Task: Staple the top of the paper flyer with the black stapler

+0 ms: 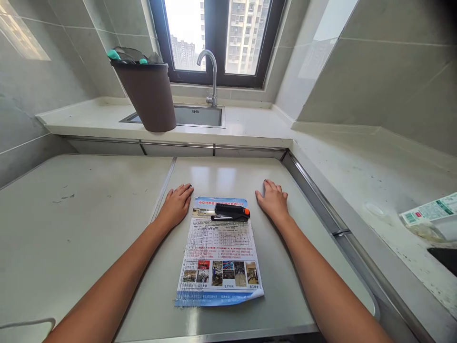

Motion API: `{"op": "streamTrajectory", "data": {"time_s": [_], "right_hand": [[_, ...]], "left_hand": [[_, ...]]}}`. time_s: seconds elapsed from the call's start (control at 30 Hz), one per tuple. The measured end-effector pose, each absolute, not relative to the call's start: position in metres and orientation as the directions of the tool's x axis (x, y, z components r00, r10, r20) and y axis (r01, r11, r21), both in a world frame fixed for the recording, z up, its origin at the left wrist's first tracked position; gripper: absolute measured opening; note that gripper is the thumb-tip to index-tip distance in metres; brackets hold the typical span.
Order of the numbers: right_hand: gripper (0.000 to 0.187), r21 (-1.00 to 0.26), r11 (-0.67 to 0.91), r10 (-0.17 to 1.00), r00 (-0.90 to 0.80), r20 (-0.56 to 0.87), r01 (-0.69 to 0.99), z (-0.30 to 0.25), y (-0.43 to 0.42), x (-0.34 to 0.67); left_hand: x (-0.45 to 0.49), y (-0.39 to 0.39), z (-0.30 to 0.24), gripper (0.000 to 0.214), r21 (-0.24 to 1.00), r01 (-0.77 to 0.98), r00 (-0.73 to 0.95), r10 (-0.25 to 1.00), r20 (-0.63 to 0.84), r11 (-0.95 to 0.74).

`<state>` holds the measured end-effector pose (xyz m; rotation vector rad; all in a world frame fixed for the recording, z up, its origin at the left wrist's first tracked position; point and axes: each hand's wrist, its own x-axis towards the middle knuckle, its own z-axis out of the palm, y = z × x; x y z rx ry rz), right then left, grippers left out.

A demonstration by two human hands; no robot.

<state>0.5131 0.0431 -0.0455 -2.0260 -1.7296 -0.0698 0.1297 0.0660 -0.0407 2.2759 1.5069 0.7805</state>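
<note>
A printed flyer with blue bands and small photos lies on the white table. Its left side is covered in rows of staples, and its lower right corner curls up. Across its upper part rests a black stapler with an orange end at the right. My left hand lies flat on the table to the left of the flyer's top. On the other side, my right hand also rests on the table with fingers apart. Neither hand touches the flyer or the stapler.
Behind the table runs a counter with a sink and a faucet. A brown bin filled with bags stands at the sink's left. On the right counter lie a green and white carton and a clear round lid.
</note>
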Motion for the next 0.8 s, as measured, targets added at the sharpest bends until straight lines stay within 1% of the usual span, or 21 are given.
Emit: {"op": "streamTrajectory", "data": {"time_s": [0.13,0.23,0.27,0.33,0.4,0.43,0.47,0.53,0.6,0.67,0.73,0.8], "right_hand": [[0.045,-0.322,-0.083,0.931,0.189,0.312,0.943,-0.049,0.045,0.512],[0.039,-0.374,-0.064,0.919,0.200,0.339,0.925,-0.041,0.043,0.508],[0.036,-0.413,-0.023,0.906,0.194,0.377,0.910,-0.037,0.041,0.505],[0.030,-0.511,0.142,0.863,0.147,0.484,0.848,-0.028,0.037,0.496],[0.030,-0.587,0.373,0.825,0.032,0.564,0.718,-0.020,0.029,0.485],[0.032,-0.609,0.480,0.812,-0.056,0.582,0.632,-0.016,0.025,0.478],[0.033,-0.620,0.567,0.793,-0.158,0.588,0.542,-0.014,0.021,0.472],[0.035,-0.624,0.674,0.739,-0.349,0.576,0.397,-0.011,0.014,0.462],[0.043,-0.612,0.716,0.689,-0.481,0.542,0.336,-0.012,0.011,0.454],[0.050,-0.588,0.730,0.667,-0.551,0.501,0.348,-0.016,0.011,0.450],[0.047,-0.572,0.734,0.661,-0.581,0.475,0.367,-0.020,0.012,0.448],[0.041,-0.572,0.732,0.663,-0.582,0.471,0.371,-0.022,0.015,0.448]], "left_hand": [[0.128,0.068,-0.040,0.043,0.479,0.758,0.301,0.889,0.344,-0.442],[0.127,0.068,-0.039,0.039,0.475,0.759,0.289,0.884,0.367,-0.445],[0.126,0.068,-0.039,0.037,0.478,0.757,0.288,0.884,0.369,-0.446],[0.126,0.067,-0.038,0.034,0.485,0.751,0.290,0.884,0.368,-0.448],[0.126,0.066,-0.036,0.033,0.495,0.745,0.286,0.885,0.369,-0.447],[0.126,0.065,-0.035,0.032,0.498,0.745,0.281,0.886,0.370,-0.444],[0.126,0.064,-0.033,0.030,0.501,0.745,0.274,0.887,0.371,-0.440],[0.128,0.063,-0.030,0.026,0.500,0.751,0.265,0.890,0.371,-0.432],[0.131,0.060,-0.026,0.022,0.513,0.746,0.258,0.895,0.364,-0.424],[0.137,0.056,-0.022,0.022,0.567,0.710,0.241,0.900,0.363,-0.419],[0.143,0.050,-0.018,0.028,0.640,0.638,0.228,0.900,0.372,-0.427],[0.148,0.044,-0.014,0.031,0.683,0.565,0.251,0.885,0.392,-0.463]]}}
